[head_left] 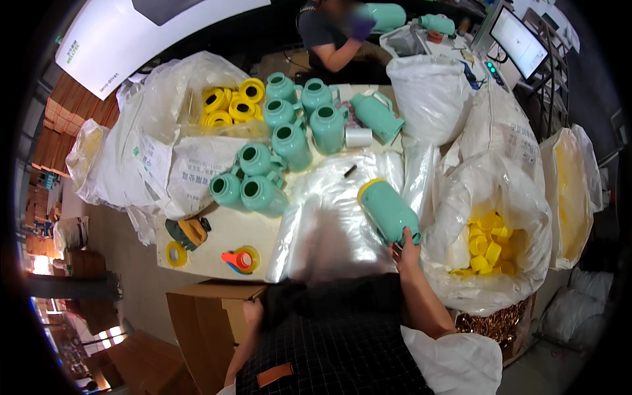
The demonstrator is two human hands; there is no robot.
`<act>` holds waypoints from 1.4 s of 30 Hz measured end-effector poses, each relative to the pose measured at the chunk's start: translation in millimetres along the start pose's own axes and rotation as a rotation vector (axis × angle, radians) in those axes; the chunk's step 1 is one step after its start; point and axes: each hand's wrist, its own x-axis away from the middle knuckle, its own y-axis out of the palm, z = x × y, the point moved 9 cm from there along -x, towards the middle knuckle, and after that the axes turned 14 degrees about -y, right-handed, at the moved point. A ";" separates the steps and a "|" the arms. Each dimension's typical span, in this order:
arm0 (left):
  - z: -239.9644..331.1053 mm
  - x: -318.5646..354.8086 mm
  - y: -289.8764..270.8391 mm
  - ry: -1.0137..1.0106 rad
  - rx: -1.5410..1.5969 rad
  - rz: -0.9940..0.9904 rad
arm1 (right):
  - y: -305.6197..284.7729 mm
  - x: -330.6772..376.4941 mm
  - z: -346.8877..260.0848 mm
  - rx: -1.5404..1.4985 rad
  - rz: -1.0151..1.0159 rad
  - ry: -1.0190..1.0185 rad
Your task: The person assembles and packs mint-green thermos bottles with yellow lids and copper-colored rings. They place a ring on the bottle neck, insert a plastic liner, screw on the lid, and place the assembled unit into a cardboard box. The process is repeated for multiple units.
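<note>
Nearest, left hand [253, 311] is gripping a dark cloth's edge [276, 299]; right hand [406, 249] is clutching a green flask [388, 210] lying on plastic sheeting [329, 217]. Far-left flasks [289, 125] are still lacking yellow caps [490, 243].

Even overhead light is brightening the scene; glare is whitening the plastic sheets [329, 217]; fisheye bending and dark vignetting are swallowing the rim; detail is softening.

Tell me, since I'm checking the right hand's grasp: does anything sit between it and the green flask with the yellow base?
Nothing visible does. The right hand already grips the neck end of the green flask, which lies tilted on the clear plastic sheet.
</note>
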 end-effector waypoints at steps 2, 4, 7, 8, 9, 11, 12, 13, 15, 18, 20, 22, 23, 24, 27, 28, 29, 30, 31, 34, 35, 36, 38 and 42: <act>4.9 1.8 -1.5 -0.036 -0.017 -0.037 | -0.1 14.7 -9.4 -0.031 0.007 0.034; 9.4 7.3 -4.7 -0.061 -0.033 -0.009 | 1.2 16.8 -14.4 -0.107 -0.003 0.073; 8.5 7.9 -6.0 -0.067 -0.075 -0.018 | 6.7 20.0 -33.7 -0.117 0.006 0.085; 7.5 6.0 -4.6 -0.064 -0.092 -0.030 | 13.0 16.4 -40.8 -0.155 -0.026 0.067; 4.1 4.2 -3.6 -0.058 -0.082 -0.031 | 17.1 12.2 -49.3 -0.187 -0.056 0.052; -0.7 -3.5 2.2 -0.046 -0.062 -0.034 | 26.9 -11.9 -58.8 -0.264 -0.141 0.012; 2.1 -3.8 2.8 0.001 -0.064 -0.025 | 31.6 -27.1 -60.0 -0.305 -0.188 -0.010; 6.2 -2.0 1.6 0.043 -0.073 -0.016 | 42.8 -33.5 -70.8 -0.369 -0.177 -0.022; 21.0 16.7 -9.0 -0.004 0.044 -0.123 | 54.4 -31.6 -81.4 -0.428 -0.192 0.010; 54.6 48.9 -40.0 0.011 0.233 -0.109 | 61.4 -29.4 -67.6 -0.334 -0.323 0.086; 74.4 74.0 -78.6 0.258 0.114 0.435 | 42.0 -24.1 -17.8 -0.070 -0.450 0.119; 90.9 100.9 -85.7 0.495 0.020 0.575 | 12.9 -13.3 44.4 0.196 -0.520 0.135; 109.1 105.8 -77.1 0.610 -0.011 0.438 | -1.2 -1.7 74.9 0.286 -0.586 0.188; 127.5 108.5 -61.8 0.732 -0.041 0.334 | -15.3 14.5 96.6 0.390 -0.513 0.231; 176.9 149.1 21.5 1.265 -0.268 0.161 | -35.3 61.4 131.9 0.575 -0.640 0.321; 205.1 169.9 46.3 1.305 -0.564 0.020 | -37.4 64.9 131.7 0.655 -0.766 0.162; 225.5 160.3 60.3 1.041 -0.186 -0.413 | -37.6 69.1 130.8 0.732 -0.899 -0.003; 233.6 159.0 88.1 0.999 -0.114 -0.522 | -47.1 69.6 126.0 0.719 -0.841 0.014; 242.2 160.7 111.7 1.035 -0.109 -0.480 | -55.0 70.2 115.9 0.705 -0.779 0.027; 278.7 171.7 159.5 1.076 -0.030 -0.256 | -81.8 70.8 93.9 0.604 -0.560 0.097; 287.3 172.0 166.8 1.073 0.006 -0.163 | -95.2 71.9 90.1 0.560 -0.483 0.123; 285.6 164.3 192.0 1.019 -0.091 -0.222 | -108.1 74.2 85.5 0.584 -0.470 0.094; 265.2 154.3 231.5 0.904 -0.312 -0.351 | -134.7 84.7 84.7 0.630 -0.460 0.098; 221.7 149.9 235.6 0.915 -0.655 -0.563 | -177.7 96.0 107.2 0.640 -0.442 0.193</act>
